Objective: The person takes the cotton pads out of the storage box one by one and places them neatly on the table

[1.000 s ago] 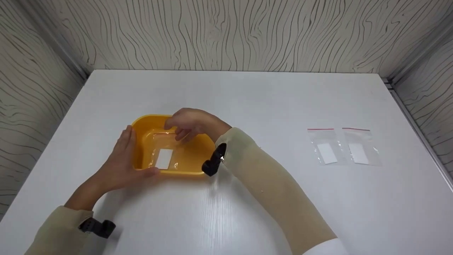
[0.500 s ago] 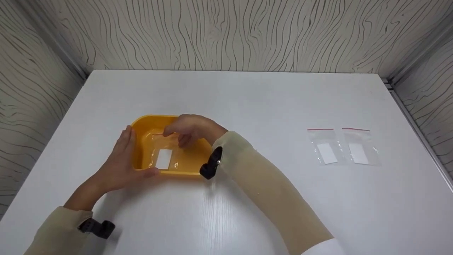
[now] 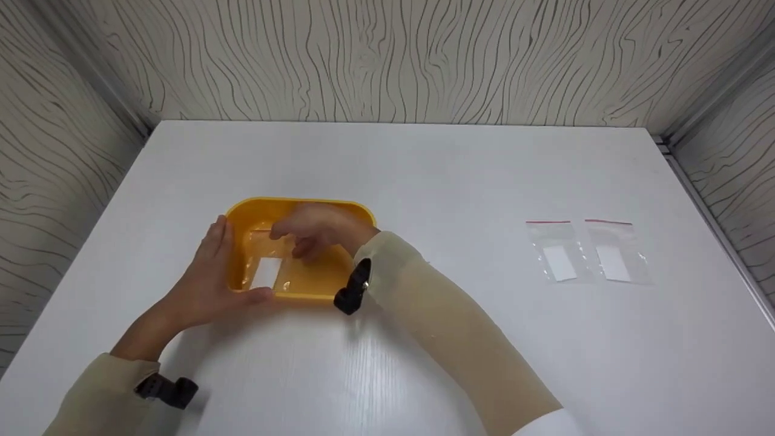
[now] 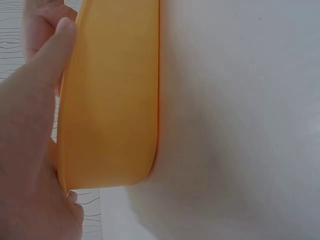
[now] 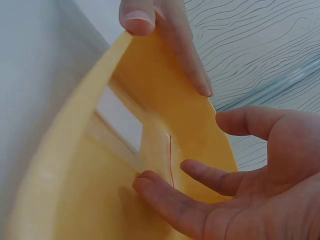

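Head view shows the right hand (image 3: 315, 233) lower inside the yellow tub (image 3: 361, 213) than half a second ago, and the clear zip bag (image 3: 264, 270) with its white label now lies nearer the tub's left wall, slid from the middle of the floor. Right wrist view shows the fingers (image 5: 165, 192) relaxed and slightly bent, their tips touching the red-striped top edge of the bag (image 5: 167, 160) without pinching it, so the hand is open and the bag rests on the tub floor. The left hand (image 3: 212, 278) holds the tub's left wall as before, thumb (image 4: 52, 55) hooked over the rim and fingers along the outside. Two more labelled zip bags (image 3: 587, 251) lie unmoved on the white table (image 3: 424, 169), well apart to the right. I judge the bag is placed and being nudged flat.
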### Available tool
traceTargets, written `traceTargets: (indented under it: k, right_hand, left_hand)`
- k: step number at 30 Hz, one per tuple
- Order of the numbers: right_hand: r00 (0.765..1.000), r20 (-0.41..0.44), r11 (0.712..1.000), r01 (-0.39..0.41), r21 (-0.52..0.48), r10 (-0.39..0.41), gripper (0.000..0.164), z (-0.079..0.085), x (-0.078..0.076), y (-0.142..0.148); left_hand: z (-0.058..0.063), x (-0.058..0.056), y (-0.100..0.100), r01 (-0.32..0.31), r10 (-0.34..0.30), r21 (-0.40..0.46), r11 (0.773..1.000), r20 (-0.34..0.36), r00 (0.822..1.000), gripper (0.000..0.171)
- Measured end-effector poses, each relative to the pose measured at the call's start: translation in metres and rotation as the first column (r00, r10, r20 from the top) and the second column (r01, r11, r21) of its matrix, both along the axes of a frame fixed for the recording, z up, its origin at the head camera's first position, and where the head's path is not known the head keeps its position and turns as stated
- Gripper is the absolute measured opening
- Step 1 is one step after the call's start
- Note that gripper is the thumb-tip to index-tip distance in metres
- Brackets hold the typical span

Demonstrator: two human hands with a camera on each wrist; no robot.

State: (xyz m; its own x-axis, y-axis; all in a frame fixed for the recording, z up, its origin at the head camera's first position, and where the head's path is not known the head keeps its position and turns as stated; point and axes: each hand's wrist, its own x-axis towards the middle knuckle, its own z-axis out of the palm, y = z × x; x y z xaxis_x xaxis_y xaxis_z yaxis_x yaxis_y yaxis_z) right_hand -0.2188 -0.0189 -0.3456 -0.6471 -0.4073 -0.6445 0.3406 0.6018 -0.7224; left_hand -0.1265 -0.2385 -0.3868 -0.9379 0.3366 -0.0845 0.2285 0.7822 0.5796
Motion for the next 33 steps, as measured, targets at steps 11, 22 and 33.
traceTargets:
  k: [11,22,33]
  right_hand:
    - [0.998,-0.064,1.0,-0.015,0.0,0.015,0.043,0.003,0.005,0.0]
    - [0.997,-0.075,1.0,-0.025,-0.019,0.023,0.042,0.003,0.006,-0.007]
    - [0.999,-0.04,0.999,-0.023,-0.036,0.022,0.039,0.001,0.005,-0.014]
  left_hand:
    - [-0.001,-0.001,0.001,0.006,-0.006,-0.006,1.0,-0.005,1.0,0.133]
    - [0.002,0.001,0.0,-0.001,0.001,-0.021,1.0,0.017,1.0,0.133]
    - [0.0,0.001,0.001,-0.01,0.01,-0.029,1.0,0.01,1.0,0.133]
